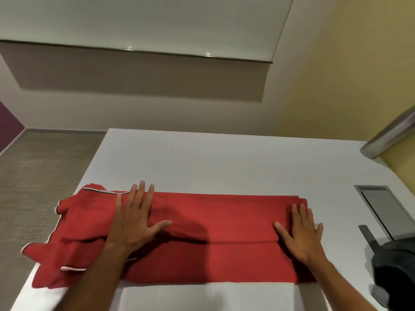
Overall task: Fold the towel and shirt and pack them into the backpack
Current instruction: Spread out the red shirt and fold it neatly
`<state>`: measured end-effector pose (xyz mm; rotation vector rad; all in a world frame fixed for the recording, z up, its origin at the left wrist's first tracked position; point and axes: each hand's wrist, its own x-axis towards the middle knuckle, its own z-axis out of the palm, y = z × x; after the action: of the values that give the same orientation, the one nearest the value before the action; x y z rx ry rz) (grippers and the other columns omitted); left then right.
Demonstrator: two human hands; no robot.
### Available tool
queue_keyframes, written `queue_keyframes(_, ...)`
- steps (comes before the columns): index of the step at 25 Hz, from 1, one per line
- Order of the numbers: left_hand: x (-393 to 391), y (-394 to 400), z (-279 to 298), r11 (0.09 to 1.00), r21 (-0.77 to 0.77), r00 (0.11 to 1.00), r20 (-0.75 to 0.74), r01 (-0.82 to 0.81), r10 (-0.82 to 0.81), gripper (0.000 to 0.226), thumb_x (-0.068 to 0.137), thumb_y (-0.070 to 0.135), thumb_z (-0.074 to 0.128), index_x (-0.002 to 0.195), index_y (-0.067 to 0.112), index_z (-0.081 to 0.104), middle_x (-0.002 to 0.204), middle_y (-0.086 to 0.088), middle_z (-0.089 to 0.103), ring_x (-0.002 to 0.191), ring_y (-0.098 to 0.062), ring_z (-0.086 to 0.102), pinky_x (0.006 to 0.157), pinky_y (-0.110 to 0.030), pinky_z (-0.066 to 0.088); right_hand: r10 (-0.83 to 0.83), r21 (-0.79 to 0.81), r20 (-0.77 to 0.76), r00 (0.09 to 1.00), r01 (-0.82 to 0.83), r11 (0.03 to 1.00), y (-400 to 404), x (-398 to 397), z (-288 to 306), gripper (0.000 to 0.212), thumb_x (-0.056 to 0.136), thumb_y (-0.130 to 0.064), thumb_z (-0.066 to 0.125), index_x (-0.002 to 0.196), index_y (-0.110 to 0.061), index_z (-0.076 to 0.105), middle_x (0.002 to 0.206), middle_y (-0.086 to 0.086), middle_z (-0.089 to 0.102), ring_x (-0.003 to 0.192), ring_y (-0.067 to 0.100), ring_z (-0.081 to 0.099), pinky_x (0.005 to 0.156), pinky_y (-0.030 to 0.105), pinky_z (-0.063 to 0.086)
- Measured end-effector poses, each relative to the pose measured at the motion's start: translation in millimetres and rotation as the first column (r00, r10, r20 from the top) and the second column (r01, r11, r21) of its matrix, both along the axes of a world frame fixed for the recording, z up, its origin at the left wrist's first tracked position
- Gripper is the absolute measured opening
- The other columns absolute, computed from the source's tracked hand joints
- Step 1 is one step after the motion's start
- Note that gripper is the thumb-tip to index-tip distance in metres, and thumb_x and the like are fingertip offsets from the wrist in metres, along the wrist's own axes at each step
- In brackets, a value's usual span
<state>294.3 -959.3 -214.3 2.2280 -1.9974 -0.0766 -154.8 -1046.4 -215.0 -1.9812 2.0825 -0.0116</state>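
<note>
Even, fairly bright indoor light, apparently from overhead; two small specular spots showed on the metal strip (134, 50) along the wall panel. The left hand (134, 217) cast a dark, soft-edged shadow to its right across the red shirt (215, 221), so the light came from the left and above. A fainter shadow sat under the right hand (302, 234). The white table (224, 158) was near clipping, with little texture. The whole frame was soft, with compression smear. Wide-angle distortion bent and tilted the wall lines. The dark backpack (395, 272) at the right edge was blurred, as was the metal cylinder (390, 135).
</note>
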Motion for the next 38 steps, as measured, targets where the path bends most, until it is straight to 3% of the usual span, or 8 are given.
queue_keyframes(5,-100,-29,-13,0.987,0.039,0.987,-0.043,0.158,-0.157,0.103,0.082,0.088,0.02,0.155,0.015,0.028,0.163,-0.01,0.02,0.15,-0.028,0.021,0.115,-0.058,0.013,-0.545,0.09,0.238,0.804,0.54,0.837,-17,-17,26,0.075,0.069,-0.043,0.081,0.128,-0.007,0.05,0.129,0.019,0.054,0.118,0.042,0.052,0.097,0.052,0.045)
queue_keyframes(9,-148,-22,-33,0.982,0.162,0.991,-0.107,0.099,-0.082,0.092,0.086,0.082,0.019,0.152,0.02,0.036,0.159,-0.007,0.033,0.147,-0.026,0.025,0.112,-0.058,0.01,-0.595,0.325,0.313,0.74,0.505,0.8,-31,-26,20,0.057,0.048,-0.039,0.09,0.089,-0.007,0.068,0.086,0.01,0.072,0.079,0.031,0.069,0.083,0.046,0.057)
queue_keyframes(19,-177,-20,-42,0.985,0.169,0.995,-0.095,0.039,-0.023,0.086,0.08,0.078,0.04,0.148,0.027,0.042,0.155,-0.01,0.039,0.143,-0.033,0.037,0.108,-0.068,0.01,-0.615,0.467,0.338,0.712,0.441,0.767,-38,-26,27,0.043,0.051,-0.009,0.092,0.088,-0.001,0.071,0.085,0.015,0.073,0.08,0.033,0.069,0.087,0.044,0.055)
queue_keyframes(26,-177,-29,-18,0.953,0.301,0.982,-0.188,0.038,0.02,0.095,0.084,0.076,0.034,0.157,0.029,-0.004,0.165,-0.006,-0.013,0.151,-0.024,-0.017,0.114,-0.058,-0.017,-0.358,0.369,0.296,0.886,0.239,0.898,-25,8,84,0.033,0.071,-0.008,0.073,0.1,-0.014,0.056,0.094,0.006,0.066,0.085,0.025,0.062,0.079,0.036,0.052)
queue_keyframes(28,-192,-30,2,0.968,0.236,0.811,-0.581,0.08,0.074,0.103,0.075,0.082,0.042,0.157,0.028,0.012,0.166,-0.005,0.009,0.153,-0.019,0.004,0.123,-0.046,0.0,-0.275,0.323,0.305,0.912,0.172,0.931,-20,26,105,0.036,0.069,-0.007,0.066,0.102,-0.019,0.059,0.095,0.005,0.067,0.087,0.025,0.063,0.081,0.039,0.055)
queue_keyframes(30,-212,-25,38,0.971,0.232,0.257,-0.944,0.065,0.208,0.102,0.067,0.087,0.055,0.152,0.036,0.026,0.16,0.003,0.031,0.144,-0.008,0.03,0.122,-0.036,0.02,-0.19,0.29,0.364,0.912,0.083,0.953,-11,56,126,0.041,0.071,-0.01,0.062,0.109,-0.025,0.058,0.098,0.006,0.069,0.089,0.026,0.065,0.084,0.042,0.056)
queue_keyframes(33,-229,-23,81,0.924,0.346,-0.38,-0.842,0.165,0.383,0.064,0.087,0.071,0.043,0.135,0.031,0.056,0.135,0.006,0.061,0.119,-0.009,0.061,0.1,-0.034,0.05,-0.244,0.463,0.614,0.75,-0.093,0.881,15,113,165,0.04,0.09,-0.04,0.06,0.128,-0.033,0.052,0.119,0.008,0.065,0.099,0.029,0.068,0.083,0.047,0.058)
queue_keyframes(38,-195,-12,55,0.908,0.413,-0.517,-0.763,0.07,0.387,0.031,0.097,0.015,0.057,0.128,0.015,0.062,0.117,-0.017,0.071,0.107,-0.039,0.067,0.093,-0.06,0.052,-0.403,0.63,0.699,0.59,-0.243,0.737,45,145,194,0.049,0.086,-0.074,0.044,0.106,-0.031,0.055,0.123,0.007,0.057,0.099,0.033,0.068,0.063,0.047,0.059)
